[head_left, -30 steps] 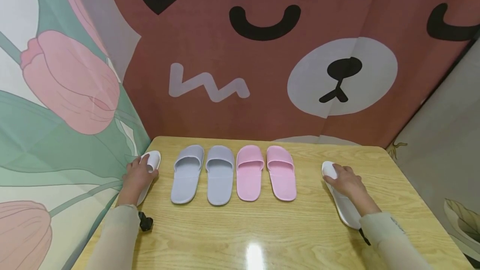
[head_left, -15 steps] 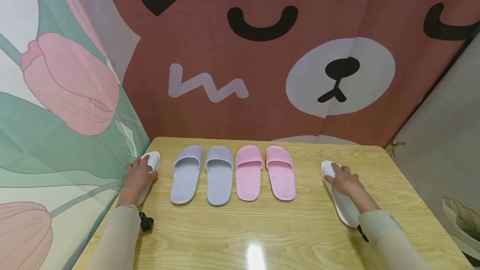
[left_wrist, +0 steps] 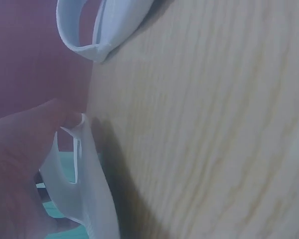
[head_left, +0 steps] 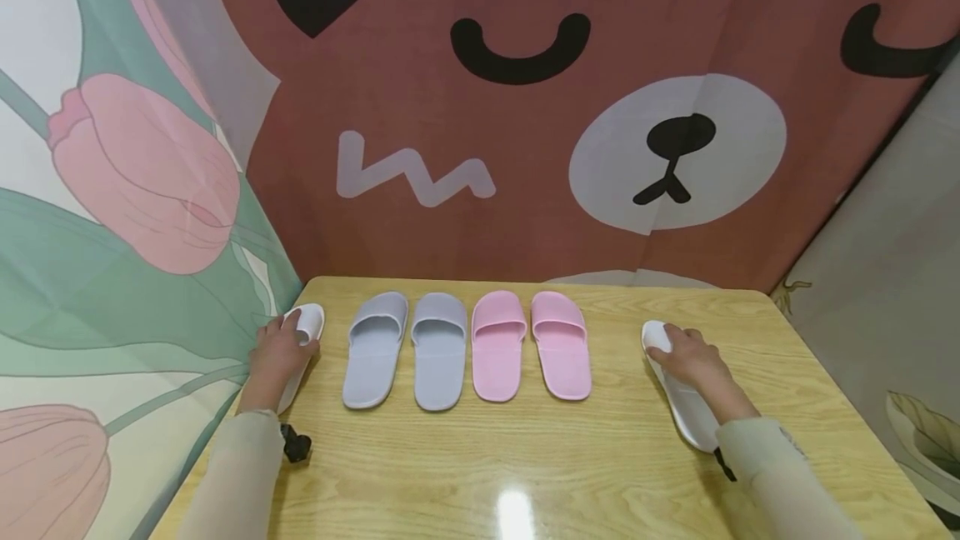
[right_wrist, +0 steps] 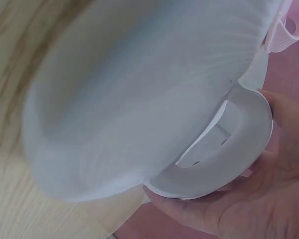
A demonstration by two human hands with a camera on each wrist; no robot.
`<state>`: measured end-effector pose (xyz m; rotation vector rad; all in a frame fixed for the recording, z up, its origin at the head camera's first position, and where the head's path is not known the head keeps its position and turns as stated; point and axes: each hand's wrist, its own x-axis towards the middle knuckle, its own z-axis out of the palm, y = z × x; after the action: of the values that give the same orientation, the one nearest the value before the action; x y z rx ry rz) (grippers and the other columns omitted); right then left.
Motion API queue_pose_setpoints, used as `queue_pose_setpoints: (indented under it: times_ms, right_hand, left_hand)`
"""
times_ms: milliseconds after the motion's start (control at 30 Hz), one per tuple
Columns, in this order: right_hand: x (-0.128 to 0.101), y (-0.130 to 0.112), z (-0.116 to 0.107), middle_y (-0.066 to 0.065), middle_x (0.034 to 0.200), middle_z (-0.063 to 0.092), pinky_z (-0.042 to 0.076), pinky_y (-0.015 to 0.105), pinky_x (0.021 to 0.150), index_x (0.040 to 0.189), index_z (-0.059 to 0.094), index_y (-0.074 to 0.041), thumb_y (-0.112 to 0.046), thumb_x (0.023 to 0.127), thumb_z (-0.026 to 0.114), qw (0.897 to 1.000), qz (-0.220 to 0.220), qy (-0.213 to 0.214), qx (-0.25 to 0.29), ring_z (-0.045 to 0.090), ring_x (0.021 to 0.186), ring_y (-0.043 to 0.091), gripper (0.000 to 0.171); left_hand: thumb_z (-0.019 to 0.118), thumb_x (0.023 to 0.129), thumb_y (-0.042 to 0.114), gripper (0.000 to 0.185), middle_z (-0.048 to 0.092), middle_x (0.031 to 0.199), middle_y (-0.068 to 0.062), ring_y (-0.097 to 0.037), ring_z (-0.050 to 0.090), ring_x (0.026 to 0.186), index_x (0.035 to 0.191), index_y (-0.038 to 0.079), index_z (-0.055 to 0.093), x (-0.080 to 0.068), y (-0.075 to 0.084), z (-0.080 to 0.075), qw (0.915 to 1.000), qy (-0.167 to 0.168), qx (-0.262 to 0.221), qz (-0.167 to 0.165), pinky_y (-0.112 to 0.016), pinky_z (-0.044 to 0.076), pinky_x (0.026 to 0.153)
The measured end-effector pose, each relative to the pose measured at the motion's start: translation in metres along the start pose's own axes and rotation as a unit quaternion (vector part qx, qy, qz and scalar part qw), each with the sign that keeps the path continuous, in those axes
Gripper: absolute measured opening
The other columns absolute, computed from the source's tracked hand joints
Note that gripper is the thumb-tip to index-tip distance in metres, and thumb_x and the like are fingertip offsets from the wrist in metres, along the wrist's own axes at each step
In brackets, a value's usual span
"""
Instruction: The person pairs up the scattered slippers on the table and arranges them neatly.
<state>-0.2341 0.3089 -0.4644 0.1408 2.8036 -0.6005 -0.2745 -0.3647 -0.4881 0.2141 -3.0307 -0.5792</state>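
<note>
Each grip cups a white slipper's toe band: left hand (head_left: 276, 355) on the white foam slipper at nine o'clock (head_left: 309, 322), right hand (head_left: 693, 360) on its mate at three o'clock (head_left: 690, 419); best slid flat along the wooden counter (head_left: 525, 457).

Both forearms were covered by long, close-fitting sleeves of pale beige-grey fabric, left sleeve (head_left: 232, 465) and right sleeve (head_left: 772, 473), each ending at the wrist, well back from the fingers. Left hand (head_left: 276, 357) and right hand (head_left: 693, 361) were bare, without gloves. A small black strap-mounted device (head_left: 295, 444) sat at the left wrist, behind the fingers; a matching black piece (head_left: 724, 464) showed under the right cuff. Faint dark lettering marked the right sleeve, unreadable.
</note>
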Motion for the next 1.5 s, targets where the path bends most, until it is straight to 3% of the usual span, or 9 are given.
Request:
queue_pose_setpoints:
  times_ms: [900,1500]
  right_hand:
    - [0.002,-0.001,-0.012,0.047,0.147,0.018,0.034,0.076,0.097,0.157,0.019,0.007,-0.054,0.102,0.046,0.999,-0.011,0.031,-0.002,0.029,0.124,0.073,0.086]
    - [0.006,-0.002,-0.018,0.047,0.148,0.017,0.033,0.075,0.099,0.157,0.018,0.008,-0.054,0.102,0.048,0.999,-0.008,0.039,0.005,0.028,0.126,0.07,0.088]
  left_hand:
    - [0.061,0.095,0.038,0.078,0.029,0.15,-0.039,-0.059,0.027,0.135,0.154,-0.002,0.03,-0.009,0.028,-0.016,0.9993,0.036,0.006,0.011,-0.079,0.033,0.096]
    - [0.061,0.095,0.04,0.077,0.031,0.149,-0.038,-0.058,0.03,0.132,0.154,-0.001,0.031,-0.017,0.03,-0.016,0.9976,0.062,0.012,0.026,-0.078,0.036,0.094]
